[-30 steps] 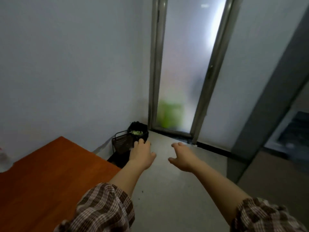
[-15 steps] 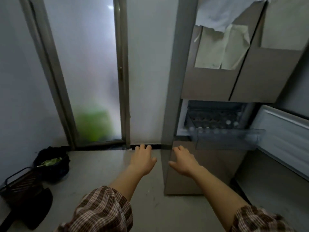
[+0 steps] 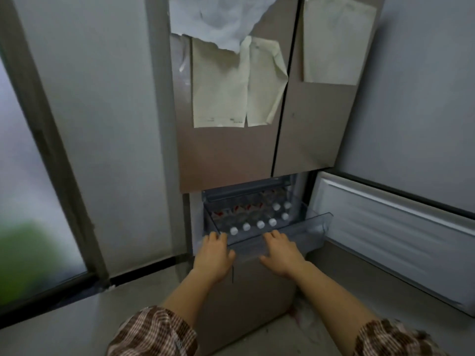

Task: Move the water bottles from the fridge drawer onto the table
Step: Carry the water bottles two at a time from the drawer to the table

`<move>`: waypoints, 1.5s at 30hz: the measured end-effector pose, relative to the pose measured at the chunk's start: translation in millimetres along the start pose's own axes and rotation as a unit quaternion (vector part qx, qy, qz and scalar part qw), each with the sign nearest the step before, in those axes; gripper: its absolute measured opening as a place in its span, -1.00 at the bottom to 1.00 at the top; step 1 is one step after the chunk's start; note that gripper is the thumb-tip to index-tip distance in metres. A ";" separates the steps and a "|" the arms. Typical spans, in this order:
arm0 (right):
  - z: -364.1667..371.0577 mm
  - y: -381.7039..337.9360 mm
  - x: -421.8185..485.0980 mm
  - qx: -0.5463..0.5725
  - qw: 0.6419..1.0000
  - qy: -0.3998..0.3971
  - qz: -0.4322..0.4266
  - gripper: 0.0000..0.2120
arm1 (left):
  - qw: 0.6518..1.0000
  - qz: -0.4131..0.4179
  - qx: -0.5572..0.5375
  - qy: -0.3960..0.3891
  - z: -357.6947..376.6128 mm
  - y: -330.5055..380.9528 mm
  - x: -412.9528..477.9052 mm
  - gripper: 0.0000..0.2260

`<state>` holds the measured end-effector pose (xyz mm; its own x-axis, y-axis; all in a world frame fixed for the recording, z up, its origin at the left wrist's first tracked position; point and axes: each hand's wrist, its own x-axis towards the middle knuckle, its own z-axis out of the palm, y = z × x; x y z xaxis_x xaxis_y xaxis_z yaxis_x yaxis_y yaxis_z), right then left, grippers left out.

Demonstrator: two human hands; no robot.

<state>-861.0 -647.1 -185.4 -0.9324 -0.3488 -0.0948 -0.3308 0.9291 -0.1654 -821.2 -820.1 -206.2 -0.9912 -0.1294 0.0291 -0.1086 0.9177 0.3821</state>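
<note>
At the drawer (image 3: pixel 308 232) of bottles (image 3: pixel 260 224) — left hand (image 3: pixel 214 255), right hand (image 3: pixel 281 253)

The fridge doors (image 3: pixel 226 155) were a dull bronze-brown, hung with pale yellow papers (image 3: pixel 218 86) and one white crumpled sheet (image 3: pixel 216 19). The water bottles (image 3: pixel 260 224) had white caps and red labels inside the clear, colourless fridge drawer (image 3: pixel 316 222). The sleeves (image 3: pixel 154 332) bore a brown-and-white check. A green blur (image 3: pixel 30 253) showed behind the frosted grey glass (image 3: pixel 20 150).

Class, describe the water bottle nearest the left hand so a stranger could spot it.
Find the beige fridge with paper sheets on its doors. Below them a clear plastic drawer stands pulled out, full of white-capped water bottles. Yours is the front row's leftmost bottle, beside the left hand.
</note>
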 end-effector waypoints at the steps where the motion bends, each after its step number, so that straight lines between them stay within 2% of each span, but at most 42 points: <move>1: -3.7 11.7 11.6 0.002 1.000 0.005 0.010 -0.45 | 1.000 0.010 -0.005 -0.004 4.2 7.6 15.6 -0.59; 10: -17.8 118.8 145.9 0.004 0.999 -0.002 0.033 -0.44 | 0.999 0.042 0.006 -0.028 54.8 73.7 153.6 -0.62; 15: -7.0 172.7 231.8 0.019 0.999 -0.047 0.008 -0.47 | 0.998 -0.011 -0.030 -0.047 88.5 105.2 231.4 -0.66; 18: 5.0 200.1 275.7 0.043 0.997 -0.066 0.016 -0.48 | 0.990 -0.069 -0.108 -0.063 112.8 118.1 270.4 -0.72; 21: 19.4 222.1 313.1 0.101 0.993 -0.061 0.028 -0.59 | 0.956 -0.153 -0.247 -0.042 134.6 131.2 304.1 -0.83; 23: 28.5 232.0 332.0 0.125 0.990 -0.062 0.029 -0.68 | 0.925 -0.215 -0.308 -0.047 148.9 138.9 323.8 -0.71; 25: 37.8 237.7 346.5 0.134 0.988 -0.076 0.028 -0.72 | 0.891 -0.271 -0.361 -0.047 164.4 142.1 340.9 -0.68; 28: 50.3 240.5 365.4 0.152 0.985 -0.077 0.039 -0.78 | 0.814 -0.330 -0.477 -0.036 183.7 144.0 362.3 -0.76; 31: 58.9 242.5 380.0 0.168 0.981 -0.087 0.047 -0.78 | 0.719 -0.380 -0.581 -0.033 194.5 143.4 379.4 -0.73; 32: 59.4 242.8 382.8 0.172 0.980 -0.092 0.047 -0.77 | 0.701 -0.387 -0.598 -0.030 196.8 142.6 382.5 -0.71; 35: 58.1 241.5 389.4 0.179 0.975 -0.110 0.067 -0.75 | 0.683 -0.389 -0.618 -0.021 196.9 139.9 381.8 -0.68; 37: 56.8 237.1 390.9 0.192 0.968 -0.134 0.086 -0.81 | 0.671 -0.388 -0.632 -0.001 193.6 136.3 378.6 -0.70; 39: 57.3 229.6 389.5 0.244 0.952 -0.155 0.096 -0.87 | 0.677 -0.382 -0.628 0.025 186.3 130.6 375.6 -0.76; 41: 56.7 223.9 382.7 0.353 0.914 -0.165 0.115 -0.86 | 0.697 -0.376 -0.609 0.052 178.8 122.6 369.5 -0.83; 45: 46.6 218.1 350.5 0.485 0.841 -0.188 0.152 -0.93 | 0.702 -0.382 -0.597 0.068 158.2 119.1 341.6 -0.80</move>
<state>-1253.1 -572.4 -300.4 -0.7803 -0.2969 -0.5504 0.3584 0.5088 -0.7827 -1184.8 -695.6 -296.9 -0.6530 -0.5224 -0.5483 -0.3820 -0.3980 0.8341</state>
